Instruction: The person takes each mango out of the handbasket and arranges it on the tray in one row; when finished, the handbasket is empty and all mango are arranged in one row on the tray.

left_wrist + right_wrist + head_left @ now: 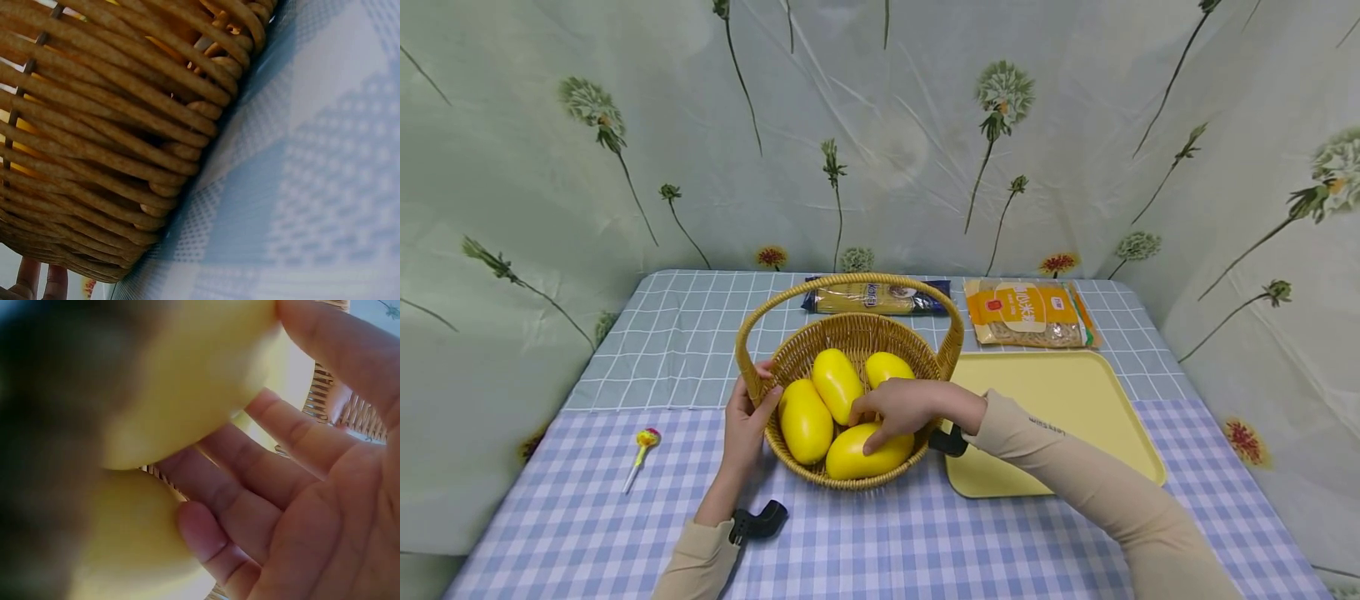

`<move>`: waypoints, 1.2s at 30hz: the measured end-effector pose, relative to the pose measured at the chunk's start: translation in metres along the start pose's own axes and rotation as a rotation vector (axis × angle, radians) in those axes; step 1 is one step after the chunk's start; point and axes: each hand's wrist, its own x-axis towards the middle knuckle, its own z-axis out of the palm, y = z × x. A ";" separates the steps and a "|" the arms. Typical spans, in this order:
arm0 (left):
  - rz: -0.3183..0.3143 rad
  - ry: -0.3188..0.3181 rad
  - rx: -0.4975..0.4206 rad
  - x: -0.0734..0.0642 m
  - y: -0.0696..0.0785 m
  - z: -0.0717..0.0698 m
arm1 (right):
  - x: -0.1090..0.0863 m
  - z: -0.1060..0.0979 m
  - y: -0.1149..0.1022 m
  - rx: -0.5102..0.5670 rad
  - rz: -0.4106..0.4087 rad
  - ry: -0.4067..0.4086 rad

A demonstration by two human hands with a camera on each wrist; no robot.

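While the left hand (748, 421) grips the wicker basket (853, 333) on its left side, by the foot of the handle (955, 333), the right hand (898, 408) reaches inside, grasping the nearest yellow fruit (856, 461) between thumb and fingers. Right wrist view agrees: thumb on one side, fingers bent along the other. Whether that fruit bears on the basket floor or is slightly raised, cannot tell.

Left-hand hold reads as a brace, probably so a light basket does not slide or tip during handling inside it. Handle arches upright, left to right; right forearm comes in from the right on its near side, likely the easier way in. Left fruit (806, 422), middle fruit (837, 386) and rear fruit (887, 367) share the bowl, bunched together presumably because smooth, rounded bodies settle inward along the sloping wall.

Axes: nearest fruit lies crosswise just inside the near rim, long axis almost left to right, right end a little farther away. Ends look alike; no clear tip to call its direction. Grasp spans the narrower width, seemingly the surer hold on an oval. Left fruit runs near to far; middle fruit slants, far end leftward. Rear fruit partly behind the right hand, axis uncertain. Pale yellow tray (1045, 375) on the surface (887, 542), just right of the basket.
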 end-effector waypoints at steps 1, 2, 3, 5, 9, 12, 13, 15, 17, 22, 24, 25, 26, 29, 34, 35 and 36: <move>-0.001 0.001 0.002 0.000 0.000 0.000 | 0.000 0.000 0.000 0.003 -0.003 -0.002; 0.000 0.001 0.004 0.000 0.000 0.000 | 0.000 0.001 0.000 0.004 -0.007 -0.004; 0.000 0.002 0.008 0.000 0.001 0.000 | 0.000 0.001 0.000 0.005 -0.013 -0.006; 0.001 0.003 0.014 0.000 0.001 0.001 | 0.000 0.001 0.000 -0.002 -0.024 -0.014; 0.006 0.000 0.017 0.000 0.002 0.001 | 0.001 0.003 0.001 -0.030 -0.042 -0.034; 0.005 -0.005 0.016 0.000 0.002 0.001 | 0.002 0.004 0.003 -0.044 -0.046 -0.054; 0.003 -0.005 0.018 0.000 0.002 0.001 | 0.003 0.005 0.003 -0.046 -0.047 -0.060; 0.001 -0.004 0.018 0.000 0.002 0.001 | 0.003 0.006 0.004 -0.042 -0.053 -0.067; -0.002 -0.001 0.016 0.000 0.002 0.001 | 0.003 0.007 0.004 -0.043 -0.068 -0.067; -0.006 -0.001 0.010 0.000 0.002 0.001 | 0.004 0.009 0.006 -0.044 -0.110 -0.048; -0.004 -0.004 0.010 0.001 0.002 0.001 | 0.003 0.009 0.007 -0.038 -0.119 -0.036; -0.003 -0.005 0.008 0.001 0.002 0.001 | 0.003 0.009 0.008 -0.034 -0.125 -0.030; -0.001 -0.006 0.005 0.001 0.002 0.001 | 0.003 0.010 0.009 -0.029 -0.131 -0.025; 0.008 -0.006 0.001 0.001 0.002 0.001 | 0.002 0.010 0.011 -0.011 -0.152 -0.009; 0.016 -0.007 -0.004 0.000 0.001 0.001 | 0.000 0.010 0.014 0.021 -0.162 0.018; 0.017 -0.007 -0.004 0.000 0.001 0.001 | -0.001 0.010 0.015 0.026 -0.164 0.023; 0.017 -0.007 -0.004 0.000 0.001 0.001 | -0.001 0.009 0.015 0.032 -0.164 0.027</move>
